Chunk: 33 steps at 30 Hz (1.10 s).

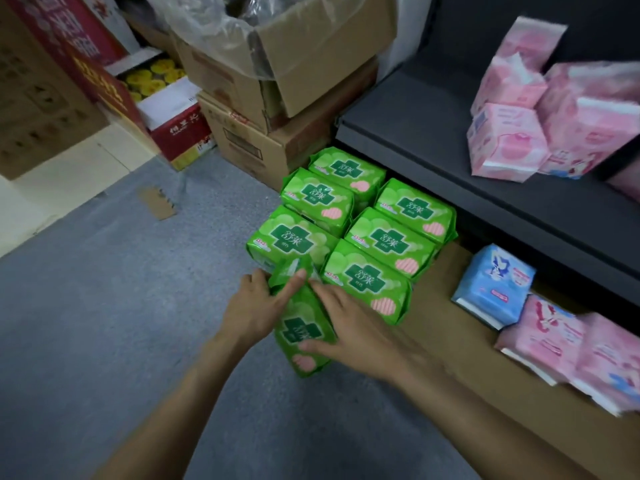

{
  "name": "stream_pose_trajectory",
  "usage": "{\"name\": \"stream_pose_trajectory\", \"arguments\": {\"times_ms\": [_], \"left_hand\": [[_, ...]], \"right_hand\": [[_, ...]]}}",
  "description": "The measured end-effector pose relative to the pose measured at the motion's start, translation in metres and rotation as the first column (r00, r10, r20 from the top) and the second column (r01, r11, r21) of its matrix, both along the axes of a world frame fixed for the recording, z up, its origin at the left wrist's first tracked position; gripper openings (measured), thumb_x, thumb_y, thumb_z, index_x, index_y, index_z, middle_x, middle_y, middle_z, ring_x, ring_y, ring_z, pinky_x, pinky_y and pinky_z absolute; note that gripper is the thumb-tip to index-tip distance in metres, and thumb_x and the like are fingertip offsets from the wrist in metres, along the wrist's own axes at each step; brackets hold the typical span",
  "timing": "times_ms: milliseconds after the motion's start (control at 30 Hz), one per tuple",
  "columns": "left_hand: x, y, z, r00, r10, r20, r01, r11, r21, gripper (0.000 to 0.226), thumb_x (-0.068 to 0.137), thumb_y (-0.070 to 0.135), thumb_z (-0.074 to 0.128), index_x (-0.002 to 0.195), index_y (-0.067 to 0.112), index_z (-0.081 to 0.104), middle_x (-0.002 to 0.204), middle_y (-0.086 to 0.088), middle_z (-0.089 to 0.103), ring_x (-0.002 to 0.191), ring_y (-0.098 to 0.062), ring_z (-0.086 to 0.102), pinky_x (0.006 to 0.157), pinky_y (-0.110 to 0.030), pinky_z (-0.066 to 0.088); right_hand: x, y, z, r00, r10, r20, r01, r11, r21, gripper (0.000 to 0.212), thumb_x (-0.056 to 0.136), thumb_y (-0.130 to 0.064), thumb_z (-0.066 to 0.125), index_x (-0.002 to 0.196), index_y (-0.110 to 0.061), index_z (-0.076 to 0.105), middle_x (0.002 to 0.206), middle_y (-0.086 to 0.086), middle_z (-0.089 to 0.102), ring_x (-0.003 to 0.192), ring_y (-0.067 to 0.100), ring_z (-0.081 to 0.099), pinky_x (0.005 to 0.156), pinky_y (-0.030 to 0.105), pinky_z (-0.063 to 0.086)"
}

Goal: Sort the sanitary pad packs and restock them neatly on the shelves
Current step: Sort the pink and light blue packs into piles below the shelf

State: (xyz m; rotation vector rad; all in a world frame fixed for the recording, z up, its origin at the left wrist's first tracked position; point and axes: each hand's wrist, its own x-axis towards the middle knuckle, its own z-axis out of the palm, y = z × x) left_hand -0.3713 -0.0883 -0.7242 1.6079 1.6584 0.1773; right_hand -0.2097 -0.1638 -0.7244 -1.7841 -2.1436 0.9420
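Both hands close on one green pack (304, 327) at the near end of a double row on the floor: the left hand (254, 306) cups its left edge with a finger laid across the top, while the right hand (349, 323) clasps the other side, thumb low on the printed face, so each grip is clamped on the pack. It sits turned and tilted (its label runs lengthwise, not crosswise like its neighbours). To do this step well, the pack probably wants turning square to the six green packs (349, 230) just behind it, its end seated against the left-hand row, with even pressure so the soft wrapper does not crumple. To the right, a blue pack (493, 284) and pink packs (568, 344) lie loose on the bottom shelf (450, 327). More pink packs (540, 123) lean in a heap on the dark shelf (415, 133) above. Cardboard boxes (270, 88) are stacked at the back.
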Motion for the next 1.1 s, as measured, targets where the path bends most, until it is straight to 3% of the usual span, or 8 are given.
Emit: {"name": "stream_pose_trajectory", "arguments": {"times_ms": [100,200,367,533,700,867,1000,1100], "left_hand": [[-0.012,0.003,-0.004,0.994,0.006,0.110,0.001,0.998,-0.060,0.088,0.054,0.096,0.040,0.109,0.028,0.050,0.114,-0.009,0.055,0.103,-0.029,0.060,0.085,-0.049,0.053],[-0.033,-0.005,-0.006,0.993,-0.013,0.115,0.021,0.997,-0.069,0.095,0.048,0.098,0.042,0.118,0.035,0.052,0.115,-0.008,0.057,0.104,-0.024,0.061,0.088,-0.044,0.053],[-0.064,-0.014,-0.023,0.970,0.138,0.199,-0.112,0.984,-0.139,0.079,0.067,0.055,0.078,0.128,0.011,0.053,0.127,-0.007,0.047,0.072,-0.017,0.070,0.064,-0.030,0.059],[-0.062,-0.011,-0.040,0.901,0.345,0.263,-0.287,0.929,-0.235,0.051,0.091,0.034,0.060,0.135,0.018,0.038,0.123,-0.013,0.053,0.083,-0.027,0.065,0.057,-0.032,0.059],[-0.050,-0.009,-0.052,0.699,0.587,0.408,-0.451,0.805,-0.386,0.046,0.099,0.030,0.047,0.139,0.013,0.032,0.114,-0.012,0.055,0.082,-0.028,0.064,0.067,-0.034,0.059],[-0.048,0.015,-0.045,0.533,0.659,0.531,-0.600,0.737,-0.313,0.047,0.096,0.014,0.051,0.140,0.011,0.034,0.124,-0.012,0.054,0.099,-0.019,0.060,0.089,-0.034,0.051],[-0.045,0.027,-0.039,0.714,0.509,0.481,-0.467,0.858,-0.214,0.050,0.091,0.012,0.056,0.136,0.023,0.038,0.125,-0.005,0.058,0.107,-0.020,0.057,0.088,-0.034,0.046],[-0.049,0.036,-0.033,0.920,0.370,0.130,-0.370,0.929,-0.024,0.081,0.079,0.022,0.069,0.145,0.007,0.025,0.144,-0.016,0.039,0.128,-0.031,0.042,0.106,-0.043,0.036]], "right_hand": [[-0.009,0.000,-0.010,0.998,-0.041,0.050,0.040,0.999,0.013,0.104,0.081,-0.059,0.062,0.152,-0.021,-0.004,0.156,-0.001,0.016,0.138,0.020,0.027,0.110,0.035,0.030],[-0.015,0.004,-0.006,0.999,0.016,0.046,-0.018,0.998,0.054,0.085,0.090,-0.045,0.057,0.153,-0.024,0.003,0.152,-0.002,0.027,0.133,0.019,0.035,0.105,0.034,0.037],[-0.024,0.035,0.004,0.997,0.062,0.051,-0.069,0.986,0.154,0.054,0.099,-0.027,0.047,0.149,-0.022,0.027,0.147,0.000,0.042,0.133,0.017,0.038,0.110,0.030,0.029],[-0.028,0.023,-0.016,0.923,0.120,0.365,-0.178,0.975,0.130,0.085,0.079,-0.064,0.058,0.148,-0.025,0.027,0.152,0.011,0.030,0.138,0.033,0.027,0.113,0.048,0.020],[-0.030,0.019,-0.035,0.843,0.122,0.523,-0.231,0.962,0.147,0.079,0.063,-0.050,0.081,0.131,-0.024,0.051,0.137,0.016,0.049,0.125,0.039,0.045,0.102,0.054,0.035],[-0.051,0.054,-0.037,0.846,0.143,0.514,-0.294,0.929,0.226,0.075,0.083,-0.052,0.063,0.144,-0.021,0.034,0.146,0.013,0.039,0.128,0.036,0.038,0.103,0.047,0.032],[-0.055,0.067,-0.039,0.867,0.069,0.494,-0.217,0.944,0.249,0.076,0.080,-0.060,0.060,0.143,-0.023,0.039,0.142,0.009,0.045,0.127,0.032,0.041,0.103,0.047,0.031],[-0.043,0.065,-0.036,0.928,0.111,0.354,-0.216,0.938,0.270,0.071,0.083,-0.057,0.059,0.143,-0.022,0.040,0.148,0.005,0.040,0.135,0.028,0.034,0.110,0.049,0.021]]}}
